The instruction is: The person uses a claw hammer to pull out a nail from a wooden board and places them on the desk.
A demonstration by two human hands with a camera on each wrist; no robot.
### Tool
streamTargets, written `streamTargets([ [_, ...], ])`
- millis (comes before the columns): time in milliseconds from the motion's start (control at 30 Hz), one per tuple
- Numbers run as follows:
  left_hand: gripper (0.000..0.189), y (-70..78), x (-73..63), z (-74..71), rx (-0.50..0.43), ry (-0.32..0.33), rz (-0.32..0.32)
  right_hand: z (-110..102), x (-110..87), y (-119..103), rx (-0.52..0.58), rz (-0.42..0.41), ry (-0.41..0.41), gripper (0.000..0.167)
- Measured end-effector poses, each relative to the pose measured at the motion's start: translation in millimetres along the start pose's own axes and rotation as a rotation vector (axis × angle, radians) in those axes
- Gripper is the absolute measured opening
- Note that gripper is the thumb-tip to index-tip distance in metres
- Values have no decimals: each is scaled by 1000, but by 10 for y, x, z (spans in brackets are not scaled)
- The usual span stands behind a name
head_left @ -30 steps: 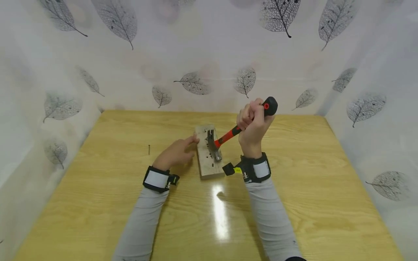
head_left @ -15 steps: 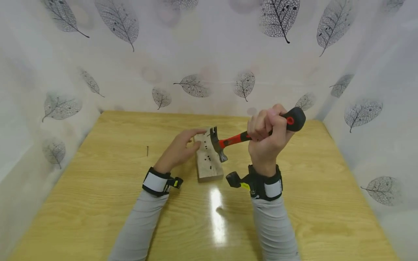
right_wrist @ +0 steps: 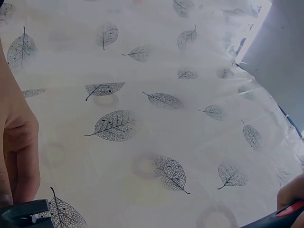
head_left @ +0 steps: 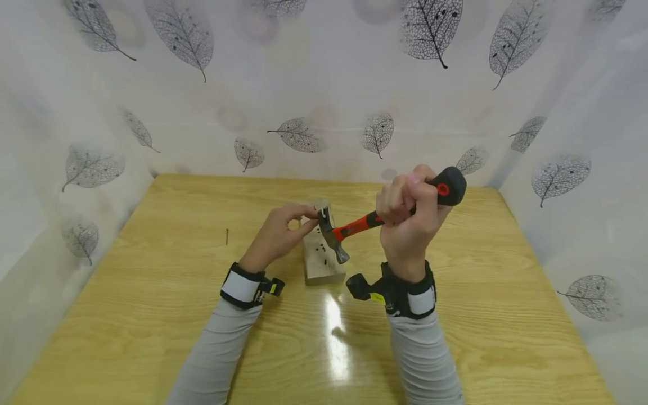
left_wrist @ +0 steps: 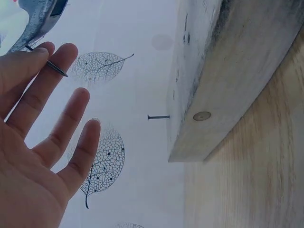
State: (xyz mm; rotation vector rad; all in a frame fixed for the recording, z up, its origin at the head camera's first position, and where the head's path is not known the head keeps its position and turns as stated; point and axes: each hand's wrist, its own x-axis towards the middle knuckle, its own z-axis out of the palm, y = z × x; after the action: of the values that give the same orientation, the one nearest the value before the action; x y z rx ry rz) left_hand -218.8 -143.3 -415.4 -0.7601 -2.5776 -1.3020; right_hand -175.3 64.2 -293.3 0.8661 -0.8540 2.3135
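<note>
On a yellow wood-grain bench: one rectangular pale wooden block, top face pitted with dark holes, at least one slim metal nail standing out of it. One red-and-black-handled steel claw hammer, held near the handle's end in the right hand, fingers wrapped closely round. One dark pointed metal nail, pinched between thumb and fingertips of the left hand, the lower fingers loosely spread. Step in hand: judged to be the freeing of the pinched nail from the hammer's claw; whether its head is caught there cannot be told. Next move, by the same judgement: hammer to be held steady, nail to be drawn clear. Position of pinched nail: between the hands, apart from the block. One loose dark nail, laid on the bench left of the left hand.
</note>
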Motion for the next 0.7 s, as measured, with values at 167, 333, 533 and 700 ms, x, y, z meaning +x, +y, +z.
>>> streamTargets([
  [167,14,-3,15,5,27,32,33,8,3,3,2,12,-14,28],
  [333,13,-6,28,-9,2,125,63,-2,17,49,-4,46,-38,33],
  [533,19,-19,12,-103,-64,236,35,-32,17,114,-47,98,-114,36],
  [700,19,-137,-34,-289,18,269,-117,-46,4,160,-70,89,-113,35],
])
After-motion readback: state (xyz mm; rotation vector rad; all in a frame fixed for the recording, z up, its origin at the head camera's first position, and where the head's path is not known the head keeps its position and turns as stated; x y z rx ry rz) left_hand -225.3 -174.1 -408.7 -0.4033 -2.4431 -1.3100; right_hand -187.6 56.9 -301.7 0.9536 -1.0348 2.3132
